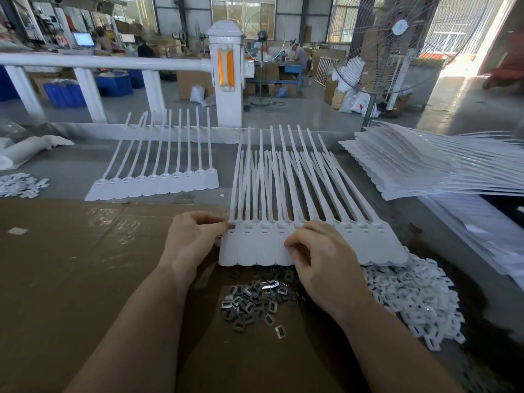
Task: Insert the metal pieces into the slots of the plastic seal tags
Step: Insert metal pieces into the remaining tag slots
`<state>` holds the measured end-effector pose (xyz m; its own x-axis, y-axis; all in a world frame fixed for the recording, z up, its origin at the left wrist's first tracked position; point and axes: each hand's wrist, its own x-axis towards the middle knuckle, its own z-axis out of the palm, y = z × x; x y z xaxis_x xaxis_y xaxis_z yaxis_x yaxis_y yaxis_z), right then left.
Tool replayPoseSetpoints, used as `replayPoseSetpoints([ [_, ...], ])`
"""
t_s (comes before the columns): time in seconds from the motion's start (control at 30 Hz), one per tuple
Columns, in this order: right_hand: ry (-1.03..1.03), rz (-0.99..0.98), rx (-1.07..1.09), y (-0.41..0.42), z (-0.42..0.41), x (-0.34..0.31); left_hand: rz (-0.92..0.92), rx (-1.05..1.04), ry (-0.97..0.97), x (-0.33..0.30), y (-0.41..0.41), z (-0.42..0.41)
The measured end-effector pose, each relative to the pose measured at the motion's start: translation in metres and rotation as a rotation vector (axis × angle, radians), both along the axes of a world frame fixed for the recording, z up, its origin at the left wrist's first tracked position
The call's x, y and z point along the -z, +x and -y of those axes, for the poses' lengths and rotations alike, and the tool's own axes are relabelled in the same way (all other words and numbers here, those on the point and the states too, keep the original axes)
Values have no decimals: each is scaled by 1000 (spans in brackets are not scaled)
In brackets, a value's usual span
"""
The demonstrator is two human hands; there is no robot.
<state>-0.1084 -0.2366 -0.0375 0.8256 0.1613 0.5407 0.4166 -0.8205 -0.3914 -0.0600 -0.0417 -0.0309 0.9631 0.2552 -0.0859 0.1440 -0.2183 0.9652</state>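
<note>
Your left hand (195, 236) pinches a metal piece (231, 226) at the leftmost slot of the seal tag strip (312, 245) on the bench (71, 265). Your right hand (320, 259), fingers curled, presses the strip; loose metal pieces (255, 302) lie just below.

A factory hall: grey concrete floor (326, 114), white railing (99, 62), big standing fan (397, 46), daylight through tall windows (241, 12).
</note>
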Motion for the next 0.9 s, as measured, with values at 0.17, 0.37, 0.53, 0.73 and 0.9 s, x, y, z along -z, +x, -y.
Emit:
replayPoseSetpoints([
  [0.17, 9, 10, 1, 0, 0, 0, -21, 12, -46, -1, -1, -1],
  [0.37, 15, 19, -2, 0, 0, 0, -3, 79, -6, 2, -1, 1],
  [0.53, 7, 45, -30, -1, -1, -2, 41, 83, 52, 5, 0, 2],
  [0.73, -45, 28, -275, -7, -6, -6, 66, 70, 104, 7, 1, 4],
  [0.9, -43, 0, -305, -7, -6, -9, 68, 42, 97, 8, 1, 6],
])
